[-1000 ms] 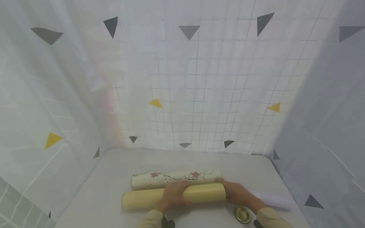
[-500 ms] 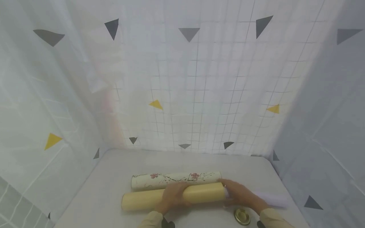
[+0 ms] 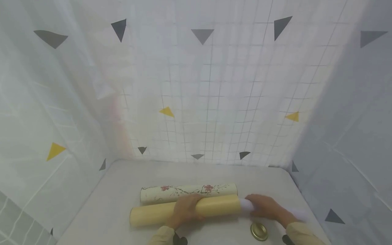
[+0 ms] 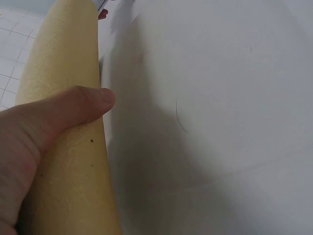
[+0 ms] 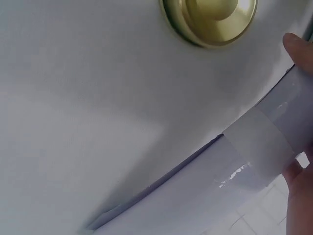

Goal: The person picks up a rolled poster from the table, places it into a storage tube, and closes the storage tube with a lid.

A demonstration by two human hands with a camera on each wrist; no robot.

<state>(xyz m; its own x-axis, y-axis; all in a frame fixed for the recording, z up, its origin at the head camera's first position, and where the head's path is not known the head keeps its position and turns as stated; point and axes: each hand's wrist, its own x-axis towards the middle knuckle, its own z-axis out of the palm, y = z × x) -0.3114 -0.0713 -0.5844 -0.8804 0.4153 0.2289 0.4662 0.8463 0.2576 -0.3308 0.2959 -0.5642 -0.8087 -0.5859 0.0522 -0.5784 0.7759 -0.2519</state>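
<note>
A yellow cardboard-like tube lies crosswise on the white table. My left hand grips it around the middle, and the left wrist view shows the thumb laid across it. From the tube's right end comes a pale lavender-white roll of glossy sheet. My right hand holds this roll a little way from the tube mouth. In the right wrist view a whitish band goes around the roll, and a loose edge runs along it. How far the roll reaches inside the tube is hidden.
Behind the yellow tube lies a cream tube with red blossoms and dark branches. A round gold lid sits on the table in front of the right hand. White sheeting with triangle markers walls the back and sides.
My right hand has moved right from the tube mouth along the roll, baring a stretch of it. The roll's far right end now lies slightly further left. The left hand stays put.
</note>
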